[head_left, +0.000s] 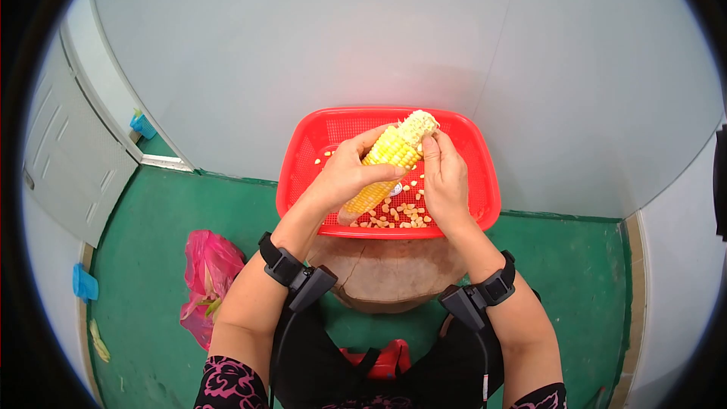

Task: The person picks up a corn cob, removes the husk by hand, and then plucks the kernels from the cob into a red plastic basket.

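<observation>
My left hand [350,173] is wrapped round a yellow corn cob [388,153], held at a slant over a red plastic basket [485,182]. The upper end of the cob is stripped to pale core; rows of kernels remain lower down. My right hand [447,174] is at the cob's upper right side, thumb and fingers pressed together; what they hold, if anything, is too small to tell. Loose kernels [413,216] lie on the basket's bottom. A wrist device is strapped on each forearm.
Beneath the basket is a round wooden stump [386,269]. A pink plastic bag [208,273] with green husks stands on the green floor at left. A husk piece [99,341] lies farther left, near a blue container [85,283]. Grey wall [341,38] rises behind the basket.
</observation>
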`<state>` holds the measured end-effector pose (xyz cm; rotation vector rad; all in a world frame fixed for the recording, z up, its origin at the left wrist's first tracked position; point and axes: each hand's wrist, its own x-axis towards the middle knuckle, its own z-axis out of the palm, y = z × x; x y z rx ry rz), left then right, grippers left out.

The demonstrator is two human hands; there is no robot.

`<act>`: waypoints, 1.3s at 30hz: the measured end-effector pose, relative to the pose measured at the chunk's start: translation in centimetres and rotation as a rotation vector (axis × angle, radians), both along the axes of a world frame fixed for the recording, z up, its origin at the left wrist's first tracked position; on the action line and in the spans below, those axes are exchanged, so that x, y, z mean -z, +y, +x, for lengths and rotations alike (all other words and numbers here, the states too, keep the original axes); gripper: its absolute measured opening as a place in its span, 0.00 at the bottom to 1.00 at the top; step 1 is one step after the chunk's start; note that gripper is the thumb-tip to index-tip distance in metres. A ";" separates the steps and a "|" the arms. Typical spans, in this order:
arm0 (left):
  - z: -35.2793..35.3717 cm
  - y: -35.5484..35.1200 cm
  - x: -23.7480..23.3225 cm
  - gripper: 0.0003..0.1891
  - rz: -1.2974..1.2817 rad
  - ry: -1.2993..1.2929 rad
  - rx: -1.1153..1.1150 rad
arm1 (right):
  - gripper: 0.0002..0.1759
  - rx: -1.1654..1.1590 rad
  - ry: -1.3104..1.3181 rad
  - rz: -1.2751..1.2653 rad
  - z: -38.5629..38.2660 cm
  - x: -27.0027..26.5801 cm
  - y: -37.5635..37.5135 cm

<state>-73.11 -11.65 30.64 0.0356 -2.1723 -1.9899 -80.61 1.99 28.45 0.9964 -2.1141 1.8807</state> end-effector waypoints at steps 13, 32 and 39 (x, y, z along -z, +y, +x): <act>-0.1 0.4 -0.1 0.28 0.063 -0.025 -0.074 | 0.17 -0.380 -0.547 -0.271 -0.6 -0.2 -0.1; 0.0 -0.8 0.0 0.29 0.132 -0.018 0.098 | 0.20 -0.325 -0.272 -0.154 -1.3 0.1 0.2; 0.0 -0.9 0.0 0.31 0.247 -0.032 0.119 | 0.19 -0.500 -0.718 -0.437 -0.8 -1.2 0.4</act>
